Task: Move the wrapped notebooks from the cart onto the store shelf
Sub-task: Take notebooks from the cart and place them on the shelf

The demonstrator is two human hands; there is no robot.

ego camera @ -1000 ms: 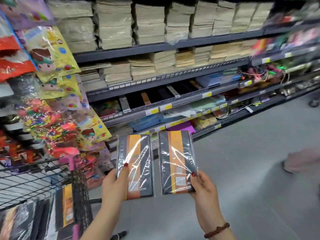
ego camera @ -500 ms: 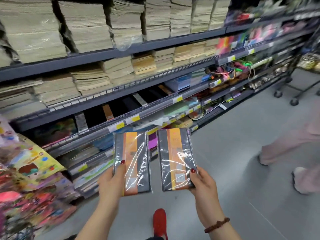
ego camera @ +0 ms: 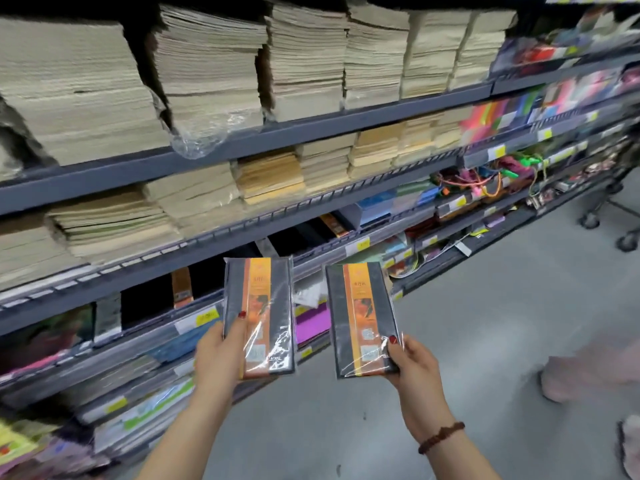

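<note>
We stand in a shop aisle with a smooth grey floor (ego camera: 485,323), facing a long store shelf (ego camera: 311,126) of dark grey metal tiers that runs away to the right. The top tier in view carries about six tall stacks of cream paper (ego camera: 214,64). The tier below holds lower cream and tan stacks, with bright stationery farther right. Yellow price labels (ego camera: 207,317) dot the rails. We count two notebooks wrapped in clear film, each black with an orange band: the left notebook (ego camera: 266,306) and the right notebook (ego camera: 360,317). Both are held upright in the air before the lower tiers, side by side and apart. Our left hand (ego camera: 216,358) grips the left one at its lower left edge, thumb across the cover. Our right hand (ego camera: 414,365) grips the other at its lower right corner, thumb on the cover. One bead bracelet (ego camera: 441,436) circles the right wrist. Two caster wheels (ego camera: 627,242) show at far right, near a blurred pink shape (ego camera: 588,372).
</note>
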